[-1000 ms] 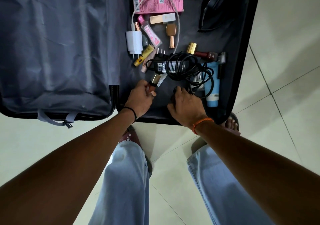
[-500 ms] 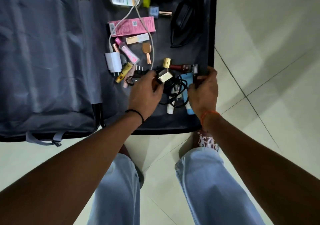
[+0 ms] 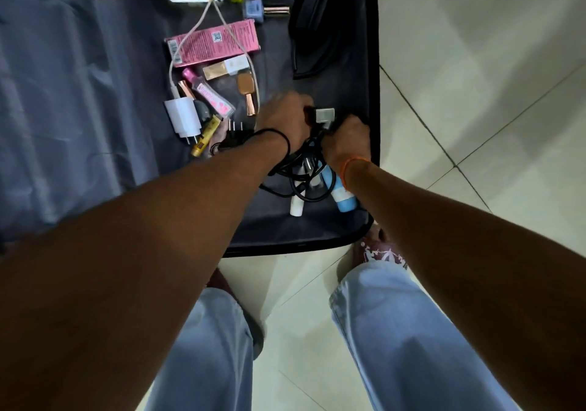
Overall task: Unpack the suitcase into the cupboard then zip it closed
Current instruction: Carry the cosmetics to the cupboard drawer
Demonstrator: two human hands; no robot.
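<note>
Gripping black cable (image 3: 295, 169), left hand (image 3: 285, 122) in suitcase (image 3: 374, 62).

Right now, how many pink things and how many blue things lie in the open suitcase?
Pink: 2, the long box and the small tube
Blue: 2, the large tube and the blue-capped stick
Total: 4

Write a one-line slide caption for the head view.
Both hands, left and right, gather a black cable bundle from the open suitcase strewn with toiletries.
</note>
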